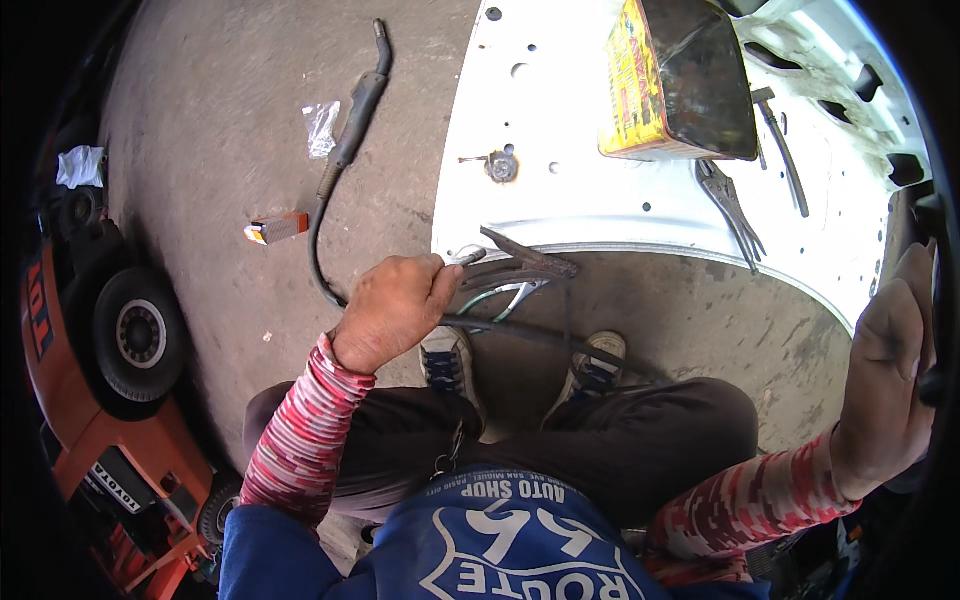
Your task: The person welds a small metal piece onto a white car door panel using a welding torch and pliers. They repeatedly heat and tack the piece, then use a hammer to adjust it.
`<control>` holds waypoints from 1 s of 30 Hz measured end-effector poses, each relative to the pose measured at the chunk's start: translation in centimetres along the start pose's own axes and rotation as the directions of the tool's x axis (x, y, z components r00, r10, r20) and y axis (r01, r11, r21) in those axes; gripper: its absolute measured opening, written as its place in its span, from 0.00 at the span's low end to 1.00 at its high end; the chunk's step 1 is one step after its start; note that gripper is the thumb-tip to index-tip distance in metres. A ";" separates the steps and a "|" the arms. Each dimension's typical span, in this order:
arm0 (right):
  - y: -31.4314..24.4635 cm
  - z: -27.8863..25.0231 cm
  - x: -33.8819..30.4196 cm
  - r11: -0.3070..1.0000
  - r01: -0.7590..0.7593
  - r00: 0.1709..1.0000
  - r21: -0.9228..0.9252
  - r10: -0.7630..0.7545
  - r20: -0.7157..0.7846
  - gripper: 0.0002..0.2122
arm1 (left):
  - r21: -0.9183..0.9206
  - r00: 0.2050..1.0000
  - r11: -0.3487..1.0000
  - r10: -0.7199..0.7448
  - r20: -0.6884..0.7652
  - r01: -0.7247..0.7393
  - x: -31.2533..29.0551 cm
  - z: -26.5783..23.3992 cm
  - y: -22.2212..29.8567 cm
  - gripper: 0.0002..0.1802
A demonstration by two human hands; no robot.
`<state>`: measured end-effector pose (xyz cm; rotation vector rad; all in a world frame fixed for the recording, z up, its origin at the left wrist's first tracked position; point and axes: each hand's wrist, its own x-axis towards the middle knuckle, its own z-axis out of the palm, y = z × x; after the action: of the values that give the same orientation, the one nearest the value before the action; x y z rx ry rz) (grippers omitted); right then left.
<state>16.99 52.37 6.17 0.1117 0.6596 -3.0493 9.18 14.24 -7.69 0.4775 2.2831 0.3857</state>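
My left hand [395,305] is closed in a fist near the front edge of a white car body panel [590,195]. From between its thumb and fingers sticks a short, shiny metal end [467,256]; the rest of that tool is hidden in the fist. Just beside it, a rusty spring clamp [530,265] sits at the panel's edge, with a green-and-white strip below. My right hand [888,350] is raised at the far right rim, near the panel's corner. Its fingers are bent against the thumb, and whatever they grip is cut off by the dark rim.
A welding torch [357,122] lies on the concrete, its cable passing my shoes. Locking pliers [730,210], a hammer [782,150] and a rectangular tin [690,85] rest on the panel. A small orange-and-white box [277,228] and an orange vehicle [115,420] are left.
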 end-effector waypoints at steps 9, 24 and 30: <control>0.6 -1.4 1.3 0.999 -0.027 0.996 0.026 0.025 0.091 0.15 | 0.123 0.880 0.959 0.284 -0.381 -0.256 4.1 3.8 -0.4 0.13; -0.4 -3.2 2.0 0.995 -0.087 0.992 0.042 0.083 0.090 0.15 | 0.022 0.942 0.994 0.113 -0.315 -0.112 4.8 2.6 -0.1 0.12; 0.8 -3.3 2.8 0.984 -0.072 0.986 0.162 0.046 0.159 0.15 | 0.042 0.895 0.979 0.201 -0.399 -0.200 5.3 3.5 -0.6 0.14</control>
<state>14.41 53.02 2.65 -0.1005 0.3829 -3.0114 8.21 16.52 -13.53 0.6905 2.6371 0.6367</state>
